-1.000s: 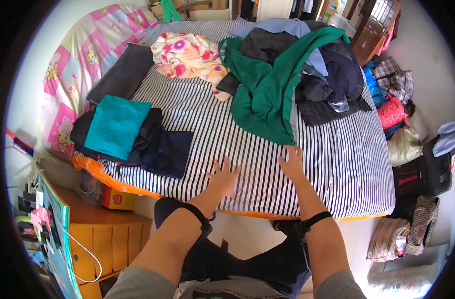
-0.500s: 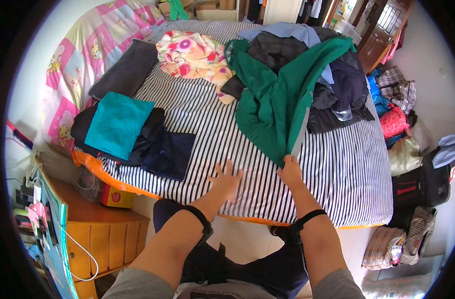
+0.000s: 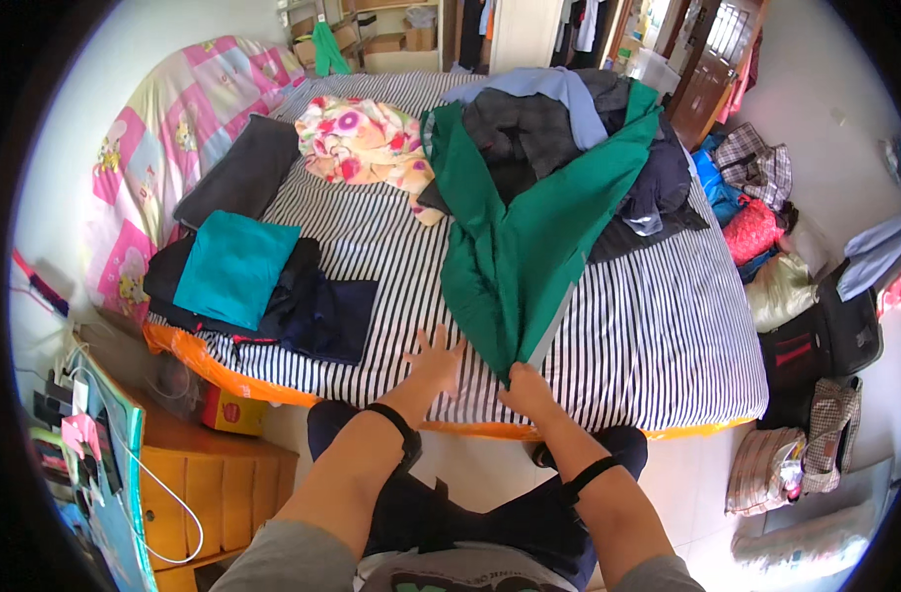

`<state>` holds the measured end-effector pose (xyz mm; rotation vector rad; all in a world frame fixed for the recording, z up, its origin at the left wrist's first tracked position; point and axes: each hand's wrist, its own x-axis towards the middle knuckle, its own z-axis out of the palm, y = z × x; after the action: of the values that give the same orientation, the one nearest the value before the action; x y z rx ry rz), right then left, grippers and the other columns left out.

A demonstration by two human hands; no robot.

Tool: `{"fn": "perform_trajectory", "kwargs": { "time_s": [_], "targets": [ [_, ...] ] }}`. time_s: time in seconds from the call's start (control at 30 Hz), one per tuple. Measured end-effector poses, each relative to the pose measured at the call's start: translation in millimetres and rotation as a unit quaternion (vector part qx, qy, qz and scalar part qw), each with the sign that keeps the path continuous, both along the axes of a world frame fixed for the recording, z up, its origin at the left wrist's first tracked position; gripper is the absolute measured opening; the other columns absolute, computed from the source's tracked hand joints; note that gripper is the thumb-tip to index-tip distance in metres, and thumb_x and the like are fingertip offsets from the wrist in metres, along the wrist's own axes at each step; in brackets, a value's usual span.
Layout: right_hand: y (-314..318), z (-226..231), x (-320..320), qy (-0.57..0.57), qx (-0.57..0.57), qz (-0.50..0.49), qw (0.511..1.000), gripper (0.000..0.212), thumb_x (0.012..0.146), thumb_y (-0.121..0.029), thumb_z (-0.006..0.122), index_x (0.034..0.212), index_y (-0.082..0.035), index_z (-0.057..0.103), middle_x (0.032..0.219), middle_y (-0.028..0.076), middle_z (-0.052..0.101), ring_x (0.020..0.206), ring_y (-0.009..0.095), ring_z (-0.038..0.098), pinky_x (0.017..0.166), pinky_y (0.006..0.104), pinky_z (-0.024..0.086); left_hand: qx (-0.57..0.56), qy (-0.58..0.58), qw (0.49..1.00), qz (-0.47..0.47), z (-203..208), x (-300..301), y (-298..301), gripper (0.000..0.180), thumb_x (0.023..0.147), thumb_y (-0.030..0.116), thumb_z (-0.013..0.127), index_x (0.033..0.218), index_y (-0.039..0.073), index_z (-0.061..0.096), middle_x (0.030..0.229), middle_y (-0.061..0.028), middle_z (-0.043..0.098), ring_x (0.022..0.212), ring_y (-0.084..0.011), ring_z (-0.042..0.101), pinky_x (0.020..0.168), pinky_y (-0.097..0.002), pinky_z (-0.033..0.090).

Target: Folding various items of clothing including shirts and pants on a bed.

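One creased, grey-edged green garment, forming a V

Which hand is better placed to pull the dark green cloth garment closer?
Probably the right hand: it grips the dark green cloth garment by its near end, while the left hand is open and empty.

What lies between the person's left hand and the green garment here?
In the head view, only the striped bedsheet shows between the left hand and the green garment.
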<state>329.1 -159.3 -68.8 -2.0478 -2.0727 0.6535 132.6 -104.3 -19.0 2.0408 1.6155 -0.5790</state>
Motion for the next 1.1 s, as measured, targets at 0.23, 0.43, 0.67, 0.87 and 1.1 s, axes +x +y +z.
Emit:
{"fn": "perform_trajectory", "kwargs": {
  "time_s": [0.23,0.43,0.67,0.87,1.1],
  "targets": [
    [-42,-1,-30,0.165,0.045,0.128,0.977,0.040,0.072,-0.017,0.067,0.105,0.006,0.062,0.100,0.028,0.063,0.098,0.042,0.060,0.089,0.0443,0.048,0.148,-0.174,0.973,0.008,-16,-26,-32,0.109,0.064,0.020,0.084,0.150,0.012,0.018,0.155,-0.0216,0.013,0.138,-0.0432,0.027,0.098,-0.0579,0.043],
    [-56,18,-40,0.253,0.033,0.211,0.943,0.041,0.074,-0.018,0.068,0.107,0.006,0.062,0.107,0.023,0.062,0.100,0.038,0.061,0.088,0.0402,0.049,0.292,-0.206,0.934,0.023,-4,-34,-48,0.100,0.069,0.008,0.075,0.150,0.007,0.017,0.148,-0.0247,0.023,0.129,-0.0430,0.038,0.099,-0.0437,0.046],
    [-66,83,-15,0.299,-0.093,0.290,0.904,0.043,0.074,-0.018,0.064,0.110,0.005,0.063,0.106,0.022,0.061,0.103,0.035,0.059,0.090,0.0377,0.046,0.441,-0.341,0.820,-0.133,25,-52,-38,0.070,0.067,0.006,0.074,0.131,0.004,0.048,0.140,-0.0214,0.038,0.129,-0.0419,0.040,0.104,-0.0437,0.039],
    [-49,141,31,0.565,-0.052,-0.080,0.820,0.051,0.080,-0.014,0.063,0.125,0.008,0.053,0.111,0.017,0.061,0.104,0.022,0.057,0.096,0.0308,0.042,0.468,-0.400,0.785,-0.068,29,-60,-22,0.040,0.067,-0.004,0.062,0.106,0.002,0.056,0.103,-0.0229,0.063,0.109,-0.0395,0.057,0.092,-0.0483,0.045],
    [-24,160,64,0.460,0.176,-0.086,0.866,0.028,0.088,-0.014,0.065,0.106,0.007,0.059,0.087,0.008,0.064,0.078,0.015,0.057,0.073,0.0280,0.048,0.311,-0.458,0.833,-0.004,107,-72,-10,0.029,0.085,0.019,0.067,0.099,-0.004,0.055,0.083,-0.0261,0.063,0.081,-0.0394,0.064,0.072,-0.0430,0.049]
  ]
}}
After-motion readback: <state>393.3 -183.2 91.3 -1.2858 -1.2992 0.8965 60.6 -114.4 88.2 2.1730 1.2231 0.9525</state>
